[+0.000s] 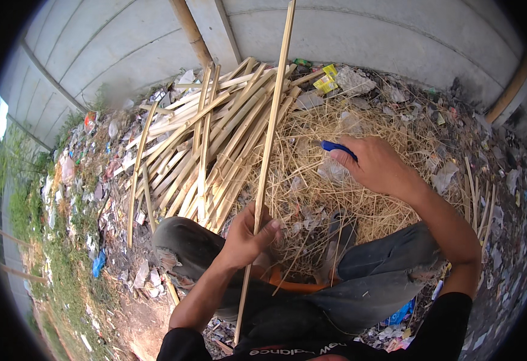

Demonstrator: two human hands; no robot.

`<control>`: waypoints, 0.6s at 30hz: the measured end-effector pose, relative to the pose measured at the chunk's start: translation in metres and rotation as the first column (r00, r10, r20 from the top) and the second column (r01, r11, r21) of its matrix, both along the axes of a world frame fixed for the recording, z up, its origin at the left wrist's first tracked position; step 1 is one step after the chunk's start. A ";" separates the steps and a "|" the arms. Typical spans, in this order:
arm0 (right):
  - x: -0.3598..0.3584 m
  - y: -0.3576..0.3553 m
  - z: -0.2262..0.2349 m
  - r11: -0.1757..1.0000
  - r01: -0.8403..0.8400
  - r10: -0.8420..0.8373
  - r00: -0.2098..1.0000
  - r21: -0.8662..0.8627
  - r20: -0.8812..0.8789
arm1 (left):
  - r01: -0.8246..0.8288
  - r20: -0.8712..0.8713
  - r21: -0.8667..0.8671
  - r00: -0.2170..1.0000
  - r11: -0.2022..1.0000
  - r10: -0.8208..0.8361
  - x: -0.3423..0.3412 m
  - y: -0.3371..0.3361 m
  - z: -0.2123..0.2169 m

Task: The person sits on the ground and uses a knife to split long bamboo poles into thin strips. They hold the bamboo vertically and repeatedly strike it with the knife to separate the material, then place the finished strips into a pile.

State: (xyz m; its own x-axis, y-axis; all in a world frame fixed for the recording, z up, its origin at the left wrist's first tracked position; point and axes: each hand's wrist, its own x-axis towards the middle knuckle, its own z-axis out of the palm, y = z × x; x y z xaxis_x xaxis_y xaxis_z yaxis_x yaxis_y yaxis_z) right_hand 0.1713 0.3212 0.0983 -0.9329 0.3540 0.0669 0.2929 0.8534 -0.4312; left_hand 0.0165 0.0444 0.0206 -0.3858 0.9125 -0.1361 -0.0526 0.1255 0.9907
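My left hand [248, 237] is closed around the lower part of a long, pale bamboo strip [270, 126], which stands steeply in front of me with its lower end between my legs. To the right of the strip and apart from it, my right hand [373, 165] grips a knife [339, 148] with a blue handle. The knife's tip points left and its blade is barely visible. Beneath both hands lies a heap of thin, straw-coloured shavings [365, 207]. Beyond my left hand, many split bamboo strips [215, 132] are piled loosely.
A grey panel wall [347, 30] closes off the far side, with a bamboo pole [190, 30] against it. Litter and rubble [355, 81] cover the ground. My bent legs [390, 253] frame the near space. Green weeds [52, 228] grow at the left.
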 end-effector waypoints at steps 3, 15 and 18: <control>0.005 0.014 -0.011 0.995 0.065 -0.079 0.979 -0.077 -0.189 | -0.096 -0.052 -0.051 0.994 0.994 0.093 0.007 0.002 -0.001; -0.003 0.009 0.007 0.987 0.152 -0.158 0.959 -0.043 -0.237 | 0.020 -0.235 -0.102 0.971 0.995 -0.043 0.030 -0.003 -0.018; -0.004 0.025 0.004 0.978 0.209 -0.205 0.947 -0.010 -0.246 | 0.017 -0.328 -0.073 0.944 0.997 -0.040 0.033 -0.002 -0.020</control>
State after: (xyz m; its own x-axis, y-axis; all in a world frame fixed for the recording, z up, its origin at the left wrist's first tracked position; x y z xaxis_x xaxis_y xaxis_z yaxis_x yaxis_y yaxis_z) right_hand 0.1673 0.3463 0.1022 -0.7938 0.5342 0.2906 0.3510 0.7927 -0.4985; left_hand 0.0499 0.0422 0.0003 -0.3932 0.9169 -0.0683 0.2794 0.1899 0.9412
